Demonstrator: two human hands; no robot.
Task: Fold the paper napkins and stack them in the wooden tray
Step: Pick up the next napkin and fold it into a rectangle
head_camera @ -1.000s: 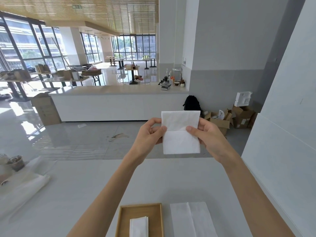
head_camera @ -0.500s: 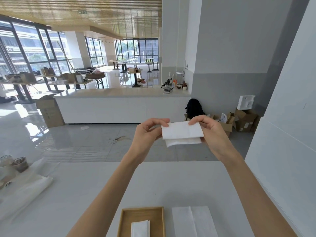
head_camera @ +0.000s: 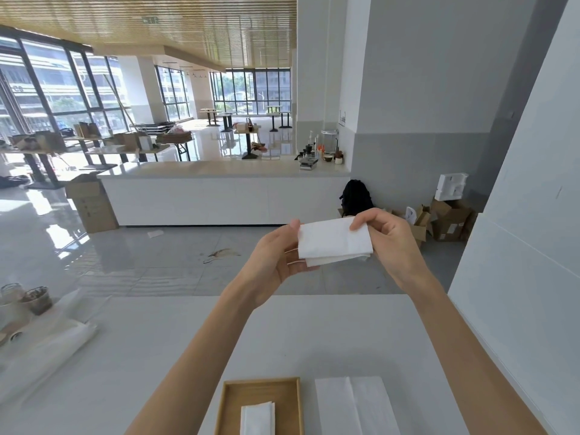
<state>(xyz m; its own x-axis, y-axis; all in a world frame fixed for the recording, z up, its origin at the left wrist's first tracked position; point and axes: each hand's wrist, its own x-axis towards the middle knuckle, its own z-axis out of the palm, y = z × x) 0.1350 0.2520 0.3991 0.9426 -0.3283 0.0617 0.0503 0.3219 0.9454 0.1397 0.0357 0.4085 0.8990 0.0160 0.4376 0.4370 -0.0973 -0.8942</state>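
Head: napkin (head_camera: 334, 241) lengthwise left-right

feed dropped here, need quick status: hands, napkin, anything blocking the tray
Left hand and right hand hold a part-folded napkin in the air. Tray holds one finished napkin; unfolded pile beside it, right. Nothing in the way.

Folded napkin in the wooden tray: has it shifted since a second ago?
No. The folded napkin lies where it did between the side rims of the wooden tray, with bare wood showing on both sides as before.
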